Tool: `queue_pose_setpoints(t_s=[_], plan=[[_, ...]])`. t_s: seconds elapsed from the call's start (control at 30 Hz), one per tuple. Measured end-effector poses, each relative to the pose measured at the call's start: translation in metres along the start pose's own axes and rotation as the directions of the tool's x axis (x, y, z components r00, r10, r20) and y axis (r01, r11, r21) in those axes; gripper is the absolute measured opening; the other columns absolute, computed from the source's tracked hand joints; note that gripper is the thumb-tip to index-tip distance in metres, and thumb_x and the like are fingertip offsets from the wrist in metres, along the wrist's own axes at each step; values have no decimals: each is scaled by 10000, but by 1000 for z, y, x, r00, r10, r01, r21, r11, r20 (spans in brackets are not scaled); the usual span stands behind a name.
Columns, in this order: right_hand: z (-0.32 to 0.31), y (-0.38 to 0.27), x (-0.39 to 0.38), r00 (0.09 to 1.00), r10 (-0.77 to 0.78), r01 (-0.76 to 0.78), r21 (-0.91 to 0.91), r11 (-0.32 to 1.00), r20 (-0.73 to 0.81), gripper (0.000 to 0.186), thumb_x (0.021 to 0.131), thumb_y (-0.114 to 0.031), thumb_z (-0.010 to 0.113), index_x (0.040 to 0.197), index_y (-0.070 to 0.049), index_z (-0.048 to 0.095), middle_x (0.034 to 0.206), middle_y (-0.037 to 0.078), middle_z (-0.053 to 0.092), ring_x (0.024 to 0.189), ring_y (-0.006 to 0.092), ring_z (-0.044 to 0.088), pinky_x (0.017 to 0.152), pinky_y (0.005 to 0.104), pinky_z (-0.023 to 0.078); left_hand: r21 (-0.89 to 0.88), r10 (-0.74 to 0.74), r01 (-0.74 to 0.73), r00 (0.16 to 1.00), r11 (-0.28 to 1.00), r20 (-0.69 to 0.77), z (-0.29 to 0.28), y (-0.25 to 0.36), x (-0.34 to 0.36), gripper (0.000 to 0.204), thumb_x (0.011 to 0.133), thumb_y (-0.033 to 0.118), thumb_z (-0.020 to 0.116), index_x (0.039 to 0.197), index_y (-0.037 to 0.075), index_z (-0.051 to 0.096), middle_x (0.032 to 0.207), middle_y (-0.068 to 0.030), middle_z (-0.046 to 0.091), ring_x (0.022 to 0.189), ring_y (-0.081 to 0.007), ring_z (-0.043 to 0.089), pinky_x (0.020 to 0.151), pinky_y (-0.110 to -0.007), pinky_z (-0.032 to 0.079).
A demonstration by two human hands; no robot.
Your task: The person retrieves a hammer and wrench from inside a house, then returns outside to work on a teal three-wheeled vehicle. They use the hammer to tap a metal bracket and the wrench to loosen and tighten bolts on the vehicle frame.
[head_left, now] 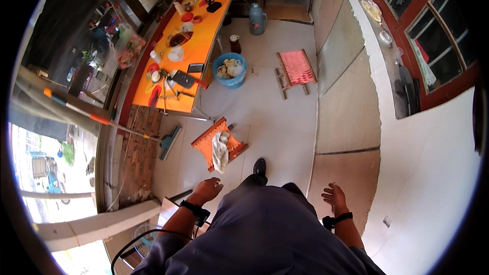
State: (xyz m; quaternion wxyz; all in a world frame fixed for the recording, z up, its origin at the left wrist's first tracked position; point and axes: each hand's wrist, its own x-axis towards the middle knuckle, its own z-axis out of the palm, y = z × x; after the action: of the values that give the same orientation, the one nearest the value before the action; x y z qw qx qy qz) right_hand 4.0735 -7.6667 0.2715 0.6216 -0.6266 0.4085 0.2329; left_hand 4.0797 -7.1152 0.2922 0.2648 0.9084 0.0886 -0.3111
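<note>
My left hand (pixel 208 190) hangs in the air at my left side, holding nothing, its fingers loosely stretched and apart. Just ahead of it stands an orange woven folding stool (pixel 205 145) with a crumpled whitish cloth (pixel 220 152) draped over its seat. My right hand (pixel 334 197) is on the other side of my body, bare and with fingers spread, near the tan panels along the right wall. Each wrist carries a black strap with a small device. One black shoe (pixel 260 167) shows on the tiled floor (pixel 275 122) ahead.
A long orange-topped table (pixel 178 103) at the left bears a phone, tools and dishes. Beside it are a blue bin (pixel 235 82) with rubbish, a dark jug (pixel 235 44) and a blue thermos (pixel 257 19). A pink woven stool (pixel 296 67) stands farther right; a mop (pixel 169 142) leans left.
</note>
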Motion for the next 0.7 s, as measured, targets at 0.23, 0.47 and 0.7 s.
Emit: queue_pose_setpoints(t_s=[0.23,0.47,0.7], plan=[[46,-109,65,999,-14,14,3,1000,30,611,1006,-520,506,1384,-40,507,1241,188,651,1009,292,684,819,403,527,12,-55,55,996,998,65,-101,68,107,501,932,440,569,1254,65,645,1137,-198,714,1084,-375,669,956,-459,518],[69,-188,161,996,73,-73,-15,997,47,610,1036,-499,426,1429,-35,471,1323,204,605,1100,313,647,938,446,493,69,-82,72,986,995,143,-130,97,210,499,926,440,554,1260,83,654,1140,-193,715,1083,-370,672,959,-456,517],[75,-259,249,992,122,-119,105,987,-19,531,1016,-484,509,1336,-62,546,1162,157,684,955,265,701,791,402,537,49,-25,19,992,999,120,-193,177,319,456,921,421,599,1211,78,677,1103,-188,723,1036,-384,683,913,-472,535]])
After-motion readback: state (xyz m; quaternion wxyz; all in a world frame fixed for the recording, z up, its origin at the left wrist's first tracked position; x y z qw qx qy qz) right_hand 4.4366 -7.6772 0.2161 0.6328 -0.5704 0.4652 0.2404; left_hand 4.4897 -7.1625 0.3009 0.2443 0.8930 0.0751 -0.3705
